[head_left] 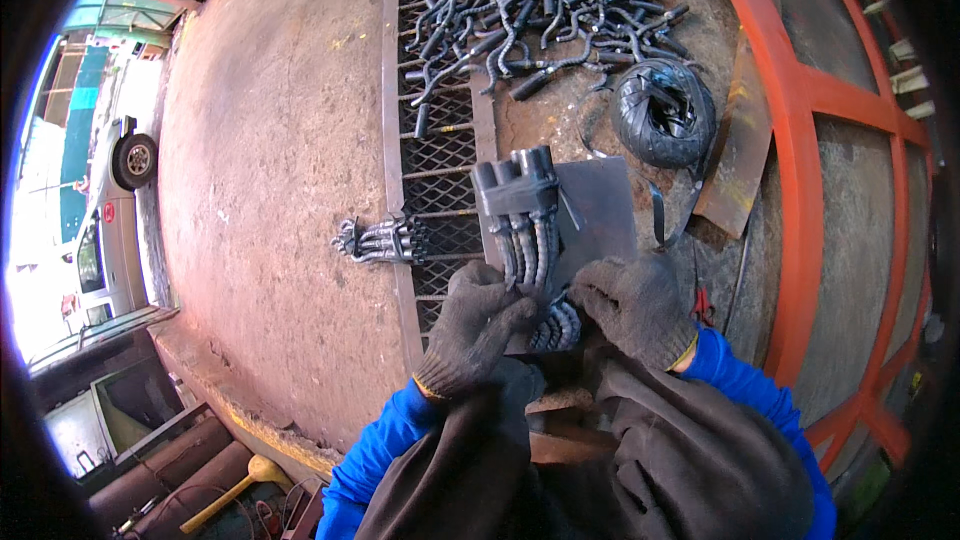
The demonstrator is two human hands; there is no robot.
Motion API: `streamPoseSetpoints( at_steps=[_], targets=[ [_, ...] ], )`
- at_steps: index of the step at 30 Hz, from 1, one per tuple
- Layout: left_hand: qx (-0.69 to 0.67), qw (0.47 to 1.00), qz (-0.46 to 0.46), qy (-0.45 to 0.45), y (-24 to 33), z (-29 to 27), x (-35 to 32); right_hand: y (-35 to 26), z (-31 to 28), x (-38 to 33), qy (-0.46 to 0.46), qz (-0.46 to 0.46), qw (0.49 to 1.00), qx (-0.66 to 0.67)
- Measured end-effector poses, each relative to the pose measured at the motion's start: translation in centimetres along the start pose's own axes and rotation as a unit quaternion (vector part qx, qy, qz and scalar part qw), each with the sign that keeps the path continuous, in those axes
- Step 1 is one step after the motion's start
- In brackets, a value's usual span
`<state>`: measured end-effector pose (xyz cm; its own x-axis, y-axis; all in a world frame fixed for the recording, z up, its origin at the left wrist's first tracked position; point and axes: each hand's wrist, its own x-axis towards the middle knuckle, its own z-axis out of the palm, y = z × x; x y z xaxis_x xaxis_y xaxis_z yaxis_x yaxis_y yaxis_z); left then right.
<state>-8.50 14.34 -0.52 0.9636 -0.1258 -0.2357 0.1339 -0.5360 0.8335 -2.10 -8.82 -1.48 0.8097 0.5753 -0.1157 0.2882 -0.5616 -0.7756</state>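
Note:
A bundle of bent ribbed metal rods [525, 230] with dark sleeved ends lies in front of me, a dark band wrapped across its far end. Against its left side, my left hand [475, 325] in a dark grey knit glove is closed, thumb over the rods. What its fingers grip is hidden. My right hand [635, 310], gloved alike, is closed in a pinch just right of the bundle; I cannot make out what is in it. Under the bundle lies a flat grey metal plate [605, 195]. The bundle's near end curves below my hands.
A heap of loose bent rods [545, 15] spreads at the far side. A roll of black strip [662, 115] sits to the right, its tail trailing nearer. Another rod bundle [385, 240] rests left on the grating's edge [405, 285]. An orange metal frame [800, 200] bounds the right.

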Motion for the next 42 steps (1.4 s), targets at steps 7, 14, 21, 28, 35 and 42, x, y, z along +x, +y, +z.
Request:
streamPoseSetpoints(
  at_steps=[7,14,21,28,35,42],
  targets=[
    [0.077,0.996,0.035,0.018,2.6,-0.7,1.2,-1.2,-2.0,-0.3,0.009,0.072,0.996,0.055],
    [-0.020,0.997,0.081,-0.001,1.3,1.0,1.5,-0.2,-1.6,-1.4,0.022,0.104,0.950,0.294],
    [-0.167,0.983,-0.077,0.020,0.2,2.8,1.4,0.6,0.7,-0.6,0.064,0.082,0.973,0.208],
    [-0.169,0.980,-0.086,0.056,2.0,2.3,1.9,2.0,1.7,-0.5,0.064,0.008,0.981,0.180],
    [-0.104,0.994,-0.026,0.019,2.6,1.5,1.7,-0.3,0.8,0.2,0.054,0.151,0.943,0.292],
    [-0.014,1.000,0.018,-0.008,4.1,0.9,2.0,0.1,1.6,-0.5,0.049,0.106,0.949,0.294]
  ],
)
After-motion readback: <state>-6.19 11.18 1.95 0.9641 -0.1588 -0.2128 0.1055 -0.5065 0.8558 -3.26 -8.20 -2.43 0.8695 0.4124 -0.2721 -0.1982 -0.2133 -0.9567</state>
